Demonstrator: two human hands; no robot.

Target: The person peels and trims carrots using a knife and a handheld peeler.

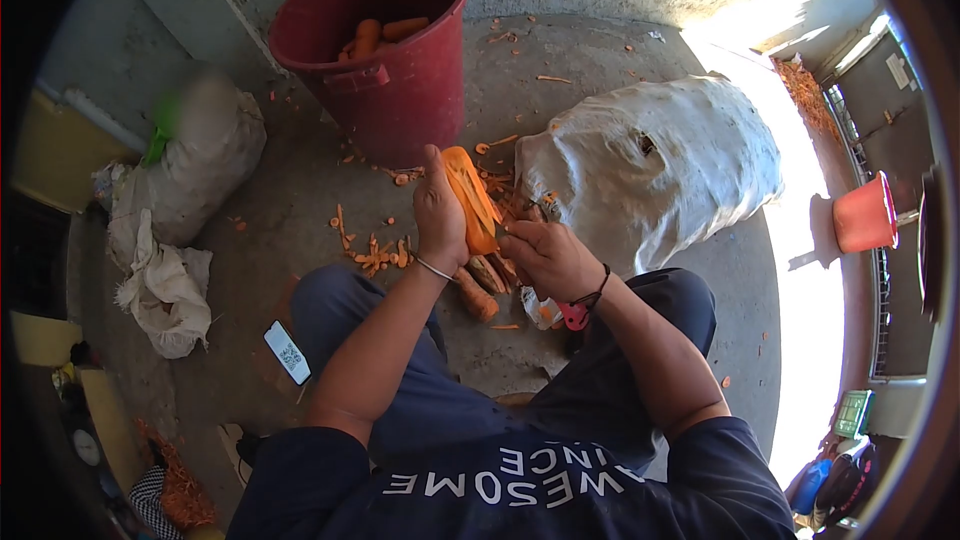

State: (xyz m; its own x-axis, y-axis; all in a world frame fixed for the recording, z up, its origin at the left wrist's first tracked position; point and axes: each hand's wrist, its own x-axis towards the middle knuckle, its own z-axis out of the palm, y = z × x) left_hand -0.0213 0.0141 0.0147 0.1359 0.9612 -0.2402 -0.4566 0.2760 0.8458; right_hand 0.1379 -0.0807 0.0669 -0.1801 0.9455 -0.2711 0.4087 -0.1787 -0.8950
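My left hand (440,215) holds a thick peeled carrot (468,200), its thumb raised along the carrot's upper end. At the carrot's lower end is my right hand (550,255), fingers curled round a small tool that is mostly hidden by the hand. Below the hands an unpeeled carrot (474,298) lies on the floor, with more carrots partly hidden behind it. Orange peelings and cut ends (383,256) are scattered to the left of them. Something red (573,316) shows under my right wrist.
A red bucket (400,100) with carrots inside stands ahead. A large white sack (670,160) lies to the right, its mouth near my right hand. Another sack (215,155) is at the left. A phone (287,351) lies beside my left leg; a smaller red bucket (865,212) is far right.
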